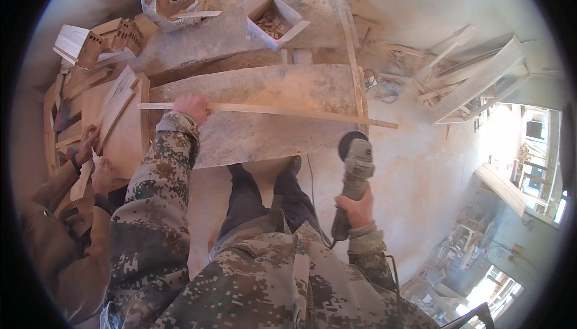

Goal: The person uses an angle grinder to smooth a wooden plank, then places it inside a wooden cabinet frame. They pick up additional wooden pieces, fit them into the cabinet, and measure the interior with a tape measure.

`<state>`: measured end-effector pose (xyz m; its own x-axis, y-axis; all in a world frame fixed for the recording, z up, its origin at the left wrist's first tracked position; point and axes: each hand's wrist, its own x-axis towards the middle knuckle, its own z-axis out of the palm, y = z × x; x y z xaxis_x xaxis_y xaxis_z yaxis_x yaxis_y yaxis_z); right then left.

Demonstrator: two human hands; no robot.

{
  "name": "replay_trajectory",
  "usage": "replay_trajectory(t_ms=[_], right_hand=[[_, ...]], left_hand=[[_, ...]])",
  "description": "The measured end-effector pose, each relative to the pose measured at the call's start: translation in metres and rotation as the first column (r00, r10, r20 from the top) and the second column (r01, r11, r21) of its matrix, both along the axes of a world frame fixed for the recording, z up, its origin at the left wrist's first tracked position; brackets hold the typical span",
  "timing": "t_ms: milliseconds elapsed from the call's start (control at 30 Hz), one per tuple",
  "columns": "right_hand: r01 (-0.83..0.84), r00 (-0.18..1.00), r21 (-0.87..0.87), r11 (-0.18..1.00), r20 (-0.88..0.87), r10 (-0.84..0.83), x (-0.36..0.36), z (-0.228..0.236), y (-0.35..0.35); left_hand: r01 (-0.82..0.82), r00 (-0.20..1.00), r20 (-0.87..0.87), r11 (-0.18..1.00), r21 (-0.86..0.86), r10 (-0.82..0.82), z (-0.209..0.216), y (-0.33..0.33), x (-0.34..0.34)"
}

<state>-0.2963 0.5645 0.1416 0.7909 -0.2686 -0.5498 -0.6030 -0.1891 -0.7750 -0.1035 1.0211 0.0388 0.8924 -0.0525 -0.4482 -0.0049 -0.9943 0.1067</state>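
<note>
My left hand (191, 107) is closed round a long, narrow wooden strip (282, 111) close to its left end. The strip lies across the dusty workbench (240, 139), and its right end sticks out past the bench's edge. In my right hand (357, 207) is an angle grinder (358, 166), gripped by its body, with the cord trailing down from the handle. Its dark round disc (352, 143) is at the near side of the strip's right part; whether the two touch I cannot tell.
On the left, a co-worker's hands (96, 157) rest by wooden boards (120, 103). A box of small wood pieces (277, 25) and a torn sack (170, 13) stand on the far bench. Stacked wooden frames and offcuts (475, 82) lie at the right. The grinder's cord hangs near my legs.
</note>
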Motion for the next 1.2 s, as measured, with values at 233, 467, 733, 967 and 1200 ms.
replay_trajectory(t_ms=[233,467,733,967,1200], right_hand=[[-0.356,0.925,-0.090,0.930,0.105,0.365,0.056,-0.018,0.136],[-0.473,0.873,-0.020,0.881,-0.147,0.466,0.090,-0.027,0.176],[-0.267,0.963,-0.092,0.959,-0.047,0.264,0.068,-0.031,0.081],[-0.148,0.986,-0.028,0.989,-0.083,0.145,0.065,-0.020,-0.009],[0.063,0.996,0.084,0.995,-0.072,-0.057,0.071,-0.008,-0.081]], left_hand=[[0.072,0.997,-0.028,0.997,-0.014,-0.073,-0.011,0.005,0.004],[0.084,0.995,0.048,0.996,-0.024,-0.083,-0.015,0.003,0.002],[0.079,0.993,0.089,0.995,-0.053,-0.074,-0.012,0.000,-0.002],[0.138,0.962,0.247,0.989,-0.059,-0.120,-0.023,0.003,-0.008],[0.107,0.957,0.277,0.991,-0.076,-0.082,-0.028,0.004,-0.011]])
